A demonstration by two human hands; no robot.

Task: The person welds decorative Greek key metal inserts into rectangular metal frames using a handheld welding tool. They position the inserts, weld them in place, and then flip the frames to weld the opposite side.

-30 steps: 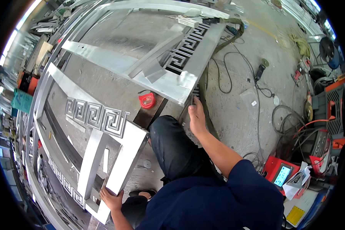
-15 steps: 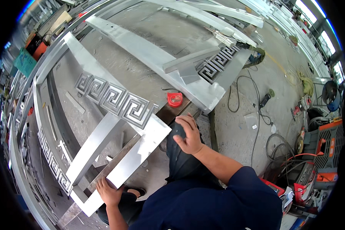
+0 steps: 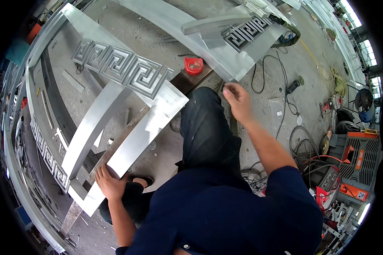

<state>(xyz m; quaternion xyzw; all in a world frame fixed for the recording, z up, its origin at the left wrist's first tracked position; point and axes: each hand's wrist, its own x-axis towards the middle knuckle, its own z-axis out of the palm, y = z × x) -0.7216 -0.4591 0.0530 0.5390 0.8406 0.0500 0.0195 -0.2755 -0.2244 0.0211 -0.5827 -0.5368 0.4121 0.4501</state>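
A silvery metal frame (image 3: 134, 142) with a flat, wide bar lies in front of me at the left. My left hand (image 3: 110, 182) grips this bar near its lower end, fingers over one edge and thumb toward the other. Across the frame sits a grey Greek-key metal strip (image 3: 119, 68). My right hand (image 3: 239, 102) is raised right of my knee, close to the corner of a second metal frame (image 3: 225, 63). Its fingers are half bent and slightly blurred, with nothing visible in them; contact with the corner is unclear. A red tape measure (image 3: 194, 66) rests on a brown beam (image 3: 189, 81) between the frames.
Another Greek-key strip (image 3: 247, 34) lies on the second frame. To the right, an angle grinder (image 3: 292, 86) and black cables (image 3: 281, 63) lie on the concrete floor. A grey and orange tool case (image 3: 357, 157) stands farther right, among coiled hoses (image 3: 304, 142).
My right hand has moved right, away from above my knee, and its fingers have bent more. My left hand stays on the frame. The whole view has shifted, with the frames now higher in it.
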